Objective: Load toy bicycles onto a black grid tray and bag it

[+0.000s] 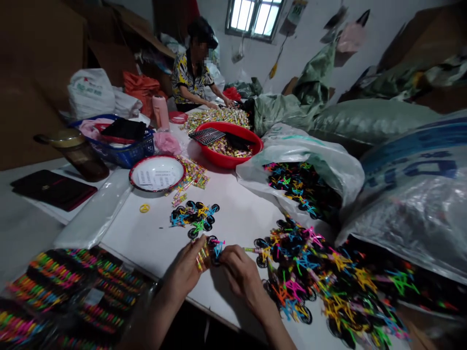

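Observation:
My left hand [189,266] is closed around several small yellow printed tubes [202,257], which look like wrapped candy. A blue toy bicycle [219,248] with black wheels is pinched in the fingers of my right hand [241,270], close beside those tubes. Just beyond my hands, a small cluster of toy bicycles [197,216] in blue, green and yellow lies on the white table [233,199]. To the right of my right hand spreads a big heap of toy bicycles [295,267] in many colours. Some printed tubes [193,177] lie loose farther back.
A red-rimmed enamel plate [157,173], a yellow ring [145,208] and a red basin [226,158] stand on the table. An open plastic sack [251,170] holds more bicycles. Packed bags [78,296] sit at lower left. Across the table, a person [193,73] handles tubes.

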A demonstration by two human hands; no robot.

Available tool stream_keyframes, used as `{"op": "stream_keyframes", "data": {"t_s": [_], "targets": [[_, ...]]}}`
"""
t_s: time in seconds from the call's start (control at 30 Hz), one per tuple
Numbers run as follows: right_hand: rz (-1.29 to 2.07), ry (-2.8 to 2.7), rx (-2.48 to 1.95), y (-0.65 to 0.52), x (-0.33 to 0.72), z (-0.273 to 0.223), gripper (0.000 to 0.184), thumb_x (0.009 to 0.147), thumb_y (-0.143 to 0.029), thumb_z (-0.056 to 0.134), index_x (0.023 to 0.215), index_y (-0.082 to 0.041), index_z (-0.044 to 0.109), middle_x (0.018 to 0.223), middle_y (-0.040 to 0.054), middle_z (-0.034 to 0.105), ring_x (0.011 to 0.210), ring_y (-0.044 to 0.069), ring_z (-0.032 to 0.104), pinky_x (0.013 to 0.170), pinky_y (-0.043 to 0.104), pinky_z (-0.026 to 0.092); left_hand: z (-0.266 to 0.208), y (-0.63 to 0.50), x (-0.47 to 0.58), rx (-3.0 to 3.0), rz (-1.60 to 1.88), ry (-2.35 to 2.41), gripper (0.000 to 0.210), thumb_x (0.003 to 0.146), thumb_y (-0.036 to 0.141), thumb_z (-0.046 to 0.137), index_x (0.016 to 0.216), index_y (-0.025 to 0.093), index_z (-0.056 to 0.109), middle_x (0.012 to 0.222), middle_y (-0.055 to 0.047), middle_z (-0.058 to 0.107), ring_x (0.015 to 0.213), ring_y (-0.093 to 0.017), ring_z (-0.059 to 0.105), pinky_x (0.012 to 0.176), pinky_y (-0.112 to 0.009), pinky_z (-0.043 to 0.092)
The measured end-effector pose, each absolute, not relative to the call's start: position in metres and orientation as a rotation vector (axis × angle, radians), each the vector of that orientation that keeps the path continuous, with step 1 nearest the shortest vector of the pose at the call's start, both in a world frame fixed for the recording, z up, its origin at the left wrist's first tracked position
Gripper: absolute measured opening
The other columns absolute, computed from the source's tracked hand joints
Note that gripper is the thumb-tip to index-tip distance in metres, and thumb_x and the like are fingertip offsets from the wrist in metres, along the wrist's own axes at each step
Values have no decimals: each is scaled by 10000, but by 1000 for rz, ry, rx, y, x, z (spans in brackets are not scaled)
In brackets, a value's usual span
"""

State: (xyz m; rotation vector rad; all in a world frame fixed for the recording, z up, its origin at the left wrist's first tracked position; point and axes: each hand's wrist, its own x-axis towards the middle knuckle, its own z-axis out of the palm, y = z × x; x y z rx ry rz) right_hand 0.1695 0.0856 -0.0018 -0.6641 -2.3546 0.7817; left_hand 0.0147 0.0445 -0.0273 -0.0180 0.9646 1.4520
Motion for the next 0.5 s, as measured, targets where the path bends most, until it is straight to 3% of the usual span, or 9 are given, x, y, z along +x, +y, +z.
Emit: {"op": "stream_keyframes", "data": {"t_s": [0.13,0.27,0.33,0.4,0.5], "targets": [[723,-2376,-589,74,172,-7,281,845,-69,424,994,-224,604,1111,94,583,925,171,572,754,274,472,-26,39,7,124,1477,1060,349,559,265,837,804,130,626,624,13,610,536,-103,560,452,-189,390],[1272,-1828,-872,76,171,-9,184,881,-254,494,1027,-222,601,1202,112,541,973,193,590,745,293,510,-24,38,10,172,1556,1122,376,549,281,830,824,139,616,657,11,629,536,-95,547,426,-178,340],[1578,-1458,-1048,75,168,-15,294,852,-410,552,1061,-205,577,1092,108,599,848,189,619,631,279,516,-28,39,17,204,1586,1185,380,551,298,824,823,140,610,619,20,619,508,-89,525,427,-181,329],[1785,-1289,-1147,73,163,-21,395,783,-517,606,962,-165,595,851,67,635,638,151,584,518,249,467,-35,39,25,247,1582,1268,406,551,321,822,845,141,608,573,35,599,476,-80,492,429,-183,322],[1751,-1362,-1210,77,158,-22,398,731,-552,629,724,-158,577,577,-17,527,480,97,439,459,221,362,-43,35,28,369,1509,1371,419,623,414,775,895,138,615,558,40,582,444,-64,438,421,-180,287]]}}
